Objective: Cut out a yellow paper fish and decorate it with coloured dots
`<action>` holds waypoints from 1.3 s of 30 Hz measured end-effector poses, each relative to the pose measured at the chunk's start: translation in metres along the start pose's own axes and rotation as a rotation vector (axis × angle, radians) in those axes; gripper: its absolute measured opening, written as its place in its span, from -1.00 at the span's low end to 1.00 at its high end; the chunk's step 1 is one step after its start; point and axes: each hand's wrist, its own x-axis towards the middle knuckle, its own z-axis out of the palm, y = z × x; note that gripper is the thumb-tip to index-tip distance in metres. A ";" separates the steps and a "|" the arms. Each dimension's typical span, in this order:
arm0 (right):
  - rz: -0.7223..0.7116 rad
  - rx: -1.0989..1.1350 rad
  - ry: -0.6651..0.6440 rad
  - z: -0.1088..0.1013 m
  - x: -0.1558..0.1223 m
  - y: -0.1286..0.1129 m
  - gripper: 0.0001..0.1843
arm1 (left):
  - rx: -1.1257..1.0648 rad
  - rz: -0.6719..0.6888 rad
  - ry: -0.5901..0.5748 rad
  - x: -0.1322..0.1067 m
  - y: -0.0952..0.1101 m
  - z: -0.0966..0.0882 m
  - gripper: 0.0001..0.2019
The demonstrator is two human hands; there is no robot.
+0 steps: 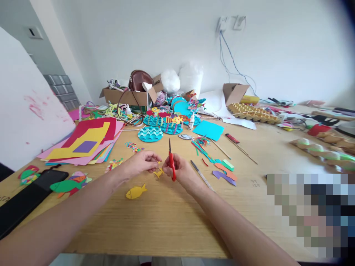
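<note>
My right hand (180,170) is wrapped round a pair of red-handled scissors (172,166), with the blades pointing up and away from me. Just left of it, my left hand (149,161) has its fingers curled in a pinch, and a small bit of yellow paper shows at the fingertips. Below both hands, yellow paper scraps (158,173) lie on the table. Nearer to me rests a yellow paper fish (135,192) with a drawn eye and gill line.
Coloured paper sheets (83,142) are stacked at left, above a black phone (52,181) and a green paper fish (65,185). Blue wavy discs (150,134), a glue bottle (191,121) and a blue sheet (208,130) stand beyond. A pen (202,174) and paper offcuts (225,173) lie rightward.
</note>
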 end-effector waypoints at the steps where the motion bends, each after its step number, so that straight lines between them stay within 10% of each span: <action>1: -0.006 0.002 0.000 0.000 0.000 -0.001 -0.69 | -0.087 -0.013 0.014 -0.001 0.002 0.003 -0.82; 21: -0.164 -0.180 0.155 -0.006 0.008 0.015 -0.89 | 0.204 0.128 0.049 0.014 -0.007 0.013 -0.94; 39: -0.040 0.135 0.107 -0.004 0.002 0.003 -0.79 | 0.070 0.136 0.073 0.009 -0.003 0.023 -0.88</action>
